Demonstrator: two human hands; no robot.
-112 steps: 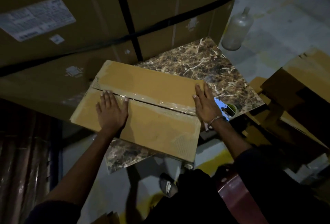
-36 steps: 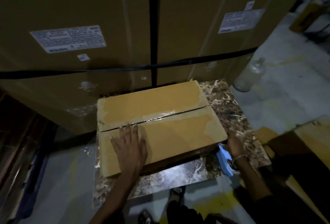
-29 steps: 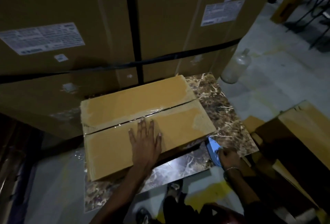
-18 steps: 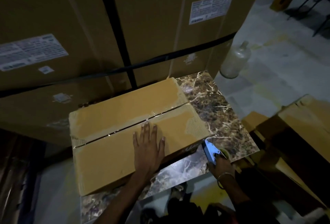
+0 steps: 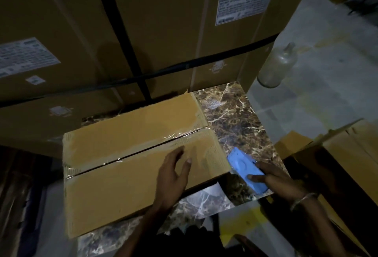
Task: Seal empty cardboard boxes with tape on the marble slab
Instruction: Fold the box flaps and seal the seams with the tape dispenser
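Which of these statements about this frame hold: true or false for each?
1. The right hand holds a blue tape dispenser. True.
2. The left hand lies on the box. True.
3. The box's centre seam is untaped. False: clear tape runs along it.
4. The box sits on bare floor. False: it rests on the marble slab.
5. A bottle stands on the floor beyond the slab. True.
6. The dispenser rests on top of the box. False: it is held beside the box's right end.
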